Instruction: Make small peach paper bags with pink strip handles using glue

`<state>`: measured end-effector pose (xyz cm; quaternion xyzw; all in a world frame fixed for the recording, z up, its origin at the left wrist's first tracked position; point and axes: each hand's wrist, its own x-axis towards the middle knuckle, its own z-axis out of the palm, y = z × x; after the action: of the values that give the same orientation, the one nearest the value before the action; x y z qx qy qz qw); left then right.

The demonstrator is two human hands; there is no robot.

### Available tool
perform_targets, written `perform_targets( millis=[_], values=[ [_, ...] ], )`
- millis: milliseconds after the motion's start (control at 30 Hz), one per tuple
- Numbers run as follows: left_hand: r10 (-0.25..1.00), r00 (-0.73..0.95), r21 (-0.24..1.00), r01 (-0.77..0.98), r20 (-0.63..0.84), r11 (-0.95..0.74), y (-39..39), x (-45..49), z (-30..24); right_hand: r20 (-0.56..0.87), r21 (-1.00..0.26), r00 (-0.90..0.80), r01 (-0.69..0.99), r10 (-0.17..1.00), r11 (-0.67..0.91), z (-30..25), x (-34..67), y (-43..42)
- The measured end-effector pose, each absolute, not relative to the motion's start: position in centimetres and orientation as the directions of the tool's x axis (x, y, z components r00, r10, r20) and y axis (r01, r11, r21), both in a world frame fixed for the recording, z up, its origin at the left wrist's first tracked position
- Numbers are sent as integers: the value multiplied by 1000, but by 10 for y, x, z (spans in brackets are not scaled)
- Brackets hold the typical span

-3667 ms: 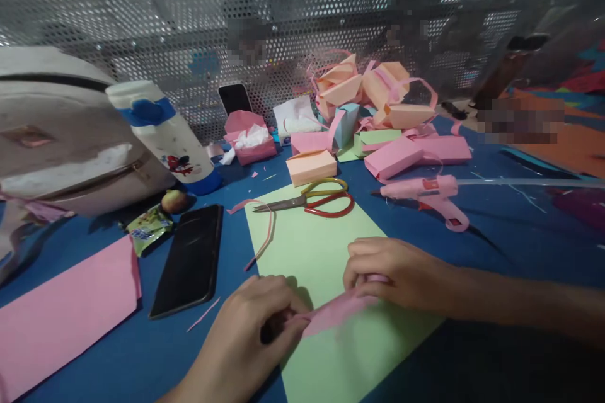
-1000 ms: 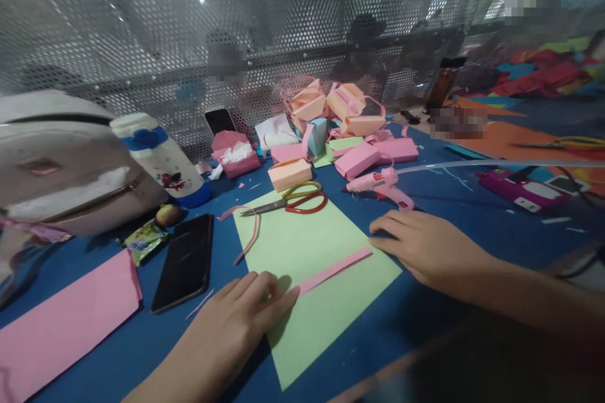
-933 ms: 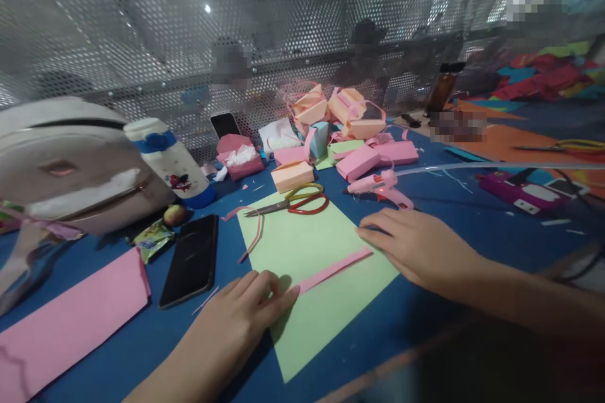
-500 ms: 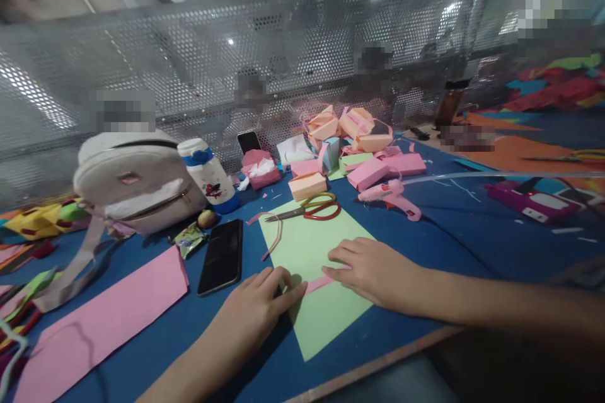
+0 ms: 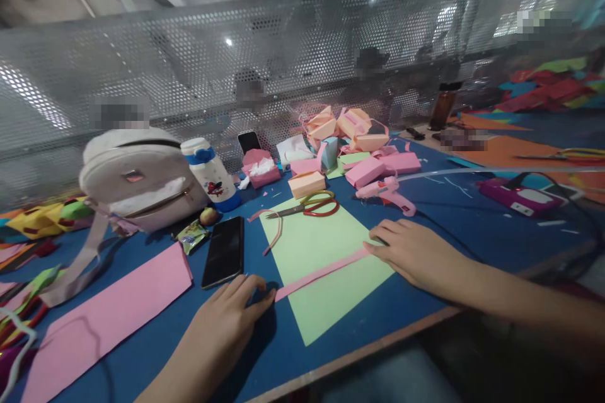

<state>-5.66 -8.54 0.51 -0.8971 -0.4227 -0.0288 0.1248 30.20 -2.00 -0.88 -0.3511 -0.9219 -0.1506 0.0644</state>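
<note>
A pink paper strip (image 5: 324,272) stretches straight between my two hands, across a light green paper sheet (image 5: 326,233). My left hand (image 5: 229,315) pinches the strip's left end, just off the sheet's left edge. At the other end my right hand (image 5: 416,252) has thumb and fingers closed on it, over the sheet's right edge. Scissors (image 5: 312,204) with yellow and red handles lie across the top of the sheet. A thin curled pink strip (image 5: 276,233) rests by its upper left edge.
Behind the sheet lie a pink glue gun (image 5: 387,194) and a pile of folded paper boxes (image 5: 350,138). To the left are a black phone (image 5: 224,250), a pink paper sheet (image 5: 113,321), a bottle (image 5: 210,176) and a backpack (image 5: 142,182). A perforated metal screen (image 5: 198,56) stands behind.
My hands have moved apart, the left to the left and the right to the right. Much more of the pink strip now shows between them.
</note>
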Motion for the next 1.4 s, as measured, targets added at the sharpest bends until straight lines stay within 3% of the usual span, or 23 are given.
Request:
perform_targets(
  millis=[167,267,400,600,667,800,900,933,1033,1167,1267,1400],
  values=[
    [795,606,-247,773,16,-585,-82,-44,27,213,271,-712,701,669,660,-4,312,-20],
    [795,606,-198,783,27,-590,-70,-26,44,248,181,-682,730,688,659,3,315,-19],
    [770,625,-61,780,128,-623,-46,21,43,259,9,-618,770,742,638,10,315,-20],
    [805,592,164,790,49,-591,-5,83,9,205,-137,-571,788,795,601,16,316,-16],
    [804,591,210,779,67,-590,6,88,3,172,-256,-562,768,809,587,16,318,-11],
    [813,563,328,748,147,-577,10,86,3,104,-613,-498,650,861,450,12,314,6],
    [837,495,435,716,233,-545,2,84,5,45,-900,-533,345,845,266,7,296,21],
    [845,466,468,704,263,-534,-2,84,5,39,-945,-542,253,839,208,7,288,26],
    [876,354,628,611,326,-481,-12,82,4,130,-973,-546,90,827,213,10,264,35],
    [922,298,880,329,247,-342,-14,73,-2,161,-963,-609,77,777,259,13,240,42],
    [936,285,920,268,209,-287,-7,61,-7,140,-961,-653,93,744,262,6,230,45],
    [938,294,896,343,183,-282,1,46,-11,46,-975,-696,126,716,185,-7,225,46]
  ],
)
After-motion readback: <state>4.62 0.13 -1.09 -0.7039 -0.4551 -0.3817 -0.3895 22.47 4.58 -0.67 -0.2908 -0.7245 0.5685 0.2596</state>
